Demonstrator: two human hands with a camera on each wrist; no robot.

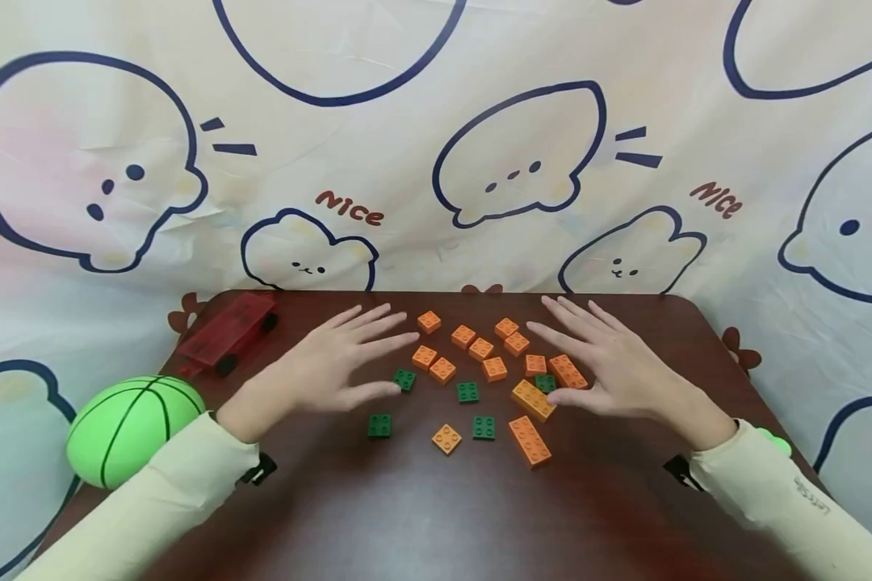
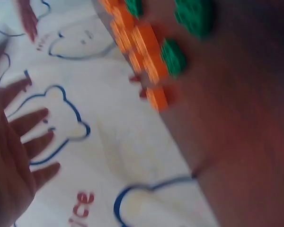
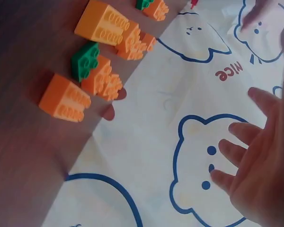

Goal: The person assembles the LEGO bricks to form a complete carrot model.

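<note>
Both hands hover over a dark table with fingers spread, holding nothing. The left hand [image 1: 332, 361] is beside the left part of a scatter of toy building bricks, near a green brick [image 1: 404, 380]. To the right, the right hand [image 1: 605, 361] is over the bricks' right edge, its thumb near a long yellow-orange brick [image 1: 534, 400]. Small orange bricks [image 1: 481, 349] lie loosely between the hands. Nearer the front are a long orange brick [image 1: 530, 441], a square light-orange brick [image 1: 446, 439] and green bricks [image 1: 484, 428]. In the wrist views, an orange brick [image 2: 156, 98] and another orange brick [image 3: 65, 98] appear.
A translucent red toy cart [image 1: 228, 332] with black wheels stands at the table's back left. A green ball [image 1: 136, 430] with black lines is by the left forearm. Something bright green [image 1: 775, 440] shows partly behind the right sleeve. A printed cloth [image 1: 407, 161] hangs behind the table [image 1: 421, 516].
</note>
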